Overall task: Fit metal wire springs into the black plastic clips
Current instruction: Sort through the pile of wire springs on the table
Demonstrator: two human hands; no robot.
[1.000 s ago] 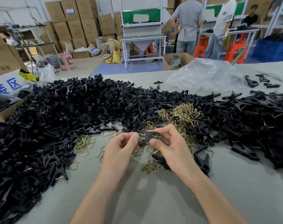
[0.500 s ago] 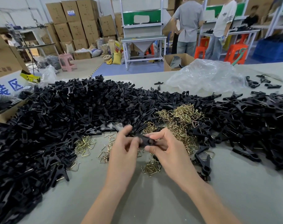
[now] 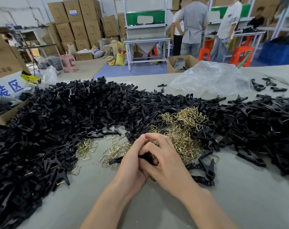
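Note:
My left hand (image 3: pixel 132 164) and my right hand (image 3: pixel 166 161) are pressed together over the grey table (image 3: pixel 239 204), both gripping one black plastic clip (image 3: pixel 114 161). The clip's left end sticks out past my left hand; its middle is hidden between my fingers. Whether a spring sits in it cannot be seen. Brass wire springs (image 3: pixel 181 129) lie heaped just behind my hands, with smaller clusters (image 3: pixel 86 148) to the left. A big pile of black clip halves (image 3: pixel 58 121) spreads across the left, and assembled clips (image 3: pixel 256 123) pile up on the right.
A few finished clips (image 3: pixel 208 169) lie right of my hands. A crumpled clear plastic bag (image 3: pixel 211 80) sits at the table's far side. A cardboard box (image 3: pixel 5 103) stands at the left edge. Two people stand by workbenches beyond the table.
My hands have dropped toward the table and closed tightly together around the clip, which was earlier held up between my fingertips and plainly visible.

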